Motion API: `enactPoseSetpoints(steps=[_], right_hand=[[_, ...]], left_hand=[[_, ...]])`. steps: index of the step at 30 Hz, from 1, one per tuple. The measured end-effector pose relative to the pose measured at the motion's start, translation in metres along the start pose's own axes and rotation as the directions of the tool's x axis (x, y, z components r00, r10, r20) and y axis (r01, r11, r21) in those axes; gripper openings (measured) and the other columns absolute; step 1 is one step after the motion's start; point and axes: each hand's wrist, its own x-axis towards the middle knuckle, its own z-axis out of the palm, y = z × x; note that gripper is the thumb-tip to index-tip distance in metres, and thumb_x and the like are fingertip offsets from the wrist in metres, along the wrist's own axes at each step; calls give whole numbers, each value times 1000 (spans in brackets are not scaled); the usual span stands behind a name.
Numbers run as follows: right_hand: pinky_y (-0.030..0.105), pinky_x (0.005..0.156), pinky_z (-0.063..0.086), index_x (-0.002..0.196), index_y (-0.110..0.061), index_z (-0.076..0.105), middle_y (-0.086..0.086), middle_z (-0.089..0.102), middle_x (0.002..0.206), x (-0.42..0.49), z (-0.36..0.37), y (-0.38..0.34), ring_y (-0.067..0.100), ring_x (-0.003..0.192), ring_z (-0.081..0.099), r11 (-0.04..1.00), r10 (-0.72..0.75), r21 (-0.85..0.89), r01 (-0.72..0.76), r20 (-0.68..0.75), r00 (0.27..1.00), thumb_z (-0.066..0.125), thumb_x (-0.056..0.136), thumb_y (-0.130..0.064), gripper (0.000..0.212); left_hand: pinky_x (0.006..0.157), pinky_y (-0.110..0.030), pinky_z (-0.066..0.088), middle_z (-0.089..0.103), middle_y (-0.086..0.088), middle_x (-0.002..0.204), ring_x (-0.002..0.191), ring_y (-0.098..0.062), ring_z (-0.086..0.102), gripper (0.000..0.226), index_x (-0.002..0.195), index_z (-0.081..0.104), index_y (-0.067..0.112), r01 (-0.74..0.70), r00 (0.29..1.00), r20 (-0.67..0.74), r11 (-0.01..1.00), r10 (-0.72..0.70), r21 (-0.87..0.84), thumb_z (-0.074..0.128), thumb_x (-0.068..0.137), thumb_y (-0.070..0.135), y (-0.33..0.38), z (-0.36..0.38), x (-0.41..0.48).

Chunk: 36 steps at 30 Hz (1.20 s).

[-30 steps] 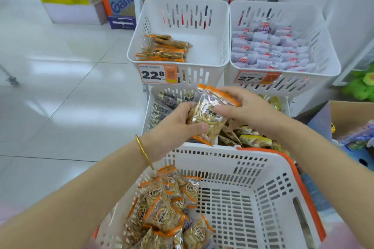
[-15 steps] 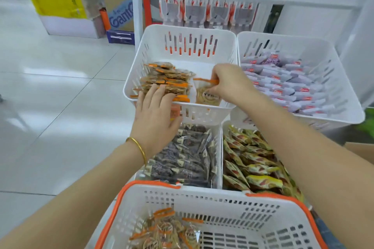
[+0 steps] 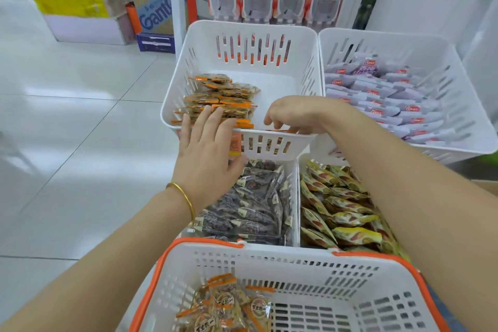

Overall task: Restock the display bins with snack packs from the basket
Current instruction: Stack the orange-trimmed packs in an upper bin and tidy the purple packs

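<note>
My left hand rests flat-fingered on the bin's front rim. Just inside, my right hand pinches a pack I judge light, crinkly and slippery, best held by its seam.

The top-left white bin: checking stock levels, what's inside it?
Along its left side, stacked orange-edged snack packs, touched by the left hand. The right hand hides the front-right corner; only an orange edge shows.

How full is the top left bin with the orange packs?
Partly full. The orange packs stack only along the left side of the bin; much of its white floor at the back and right lies bare.
</note>
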Motion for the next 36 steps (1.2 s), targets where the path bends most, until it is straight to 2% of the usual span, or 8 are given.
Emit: enactPoseSetpoints(steps=[5, 9, 12, 15, 19, 24, 31, 36], right_hand=[[36, 91, 44, 122, 0, 55, 18, 55, 127, -46, 0, 1, 32, 114, 53, 981, -181, -120, 151, -305, 935, 30, 98, -8, 36], [29, 83, 44, 112, -14, 59, 5, 60, 113, -127, 40, 27, 19, 105, 56, 922, -246, 123, 366, -544, 802, 37, 94, -5, 30], [35, 83, 51, 100, -22, 57, 1, 62, 107, -171, 115, 66, 18, 97, 61, 889, -222, 303, 343, -370, 902, 38, 93, -5, 26], [45, 84, 54, 100, -19, 59, 5, 61, 112, -174, 206, 119, 25, 96, 63, 948, -65, 312, 69, -22, 998, 38, 95, -6, 26], [42, 80, 56, 122, -11, 58, 6, 54, 120, -161, 301, 172, 28, 100, 60, 985, 149, 37, -171, 340, 929, 45, 97, -9, 28], [37, 104, 39, 141, -13, 35, 5, 36, 148, -159, 367, 213, 25, 130, 40, 990, 85, -144, 6, 614, 785, 74, 81, -28, 73], [31, 58, 41, 141, -9, 21, 7, 47, 101, -168, 401, 236, 24, 84, 52, 966, 48, -236, 101, 553, 832, 61, 86, -14, 69], [30, 66, 36, 108, -17, 37, 0, 46, 93, -170, 399, 242, 19, 84, 44, 966, 7, -231, 117, 475, 880, 69, 84, -17, 40]], left_hand=[[117, -51, 12, 36, -13, 148, 143, -30, 20, 57, 132, 46, 11, -47, 998, -40, 996, 44, -70, 45, 83, 40, 13, -24, -29], [118, -40, 13, 38, -13, 146, 141, -30, 22, 50, 133, 46, 8, -111, 992, 43, 990, 115, -82, 52, 88, 30, 32, -40, -85], [114, -28, 9, 33, -11, 148, 141, -25, 19, 51, 137, 41, 8, -114, 950, 278, 988, 140, -108, 56, 90, 22, 51, -39, -140], [110, -32, 17, 35, -8, 145, 137, -26, 24, 51, 137, 41, 12, -36, 857, 507, 992, 92, -120, 57, 90, 26, 67, -25, -186], [110, -33, 19, 36, -7, 143, 134, -27, 27, 52, 138, 39, 14, -122, 751, 642, 988, 153, -93, 53, 91, 31, 81, -7, -220], [109, -32, 19, 32, -6, 146, 135, -25, 24, 49, 140, 36, 17, -213, 702, 685, 975, 194, -58, 46, 94, 32, 83, 6, -226], [112, -40, 26, 33, -4, 144, 136, -25, 24, 48, 138, 38, 18, -252, 679, 700, 966, 223, -63, 49, 94, 32, 82, 19, -223], [112, -38, 25, 34, -4, 144, 136, -25, 24, 48, 138, 38, 18, -230, 690, 689, 970, 222, -82, 50, 93, 32, 83, 20, -221]])
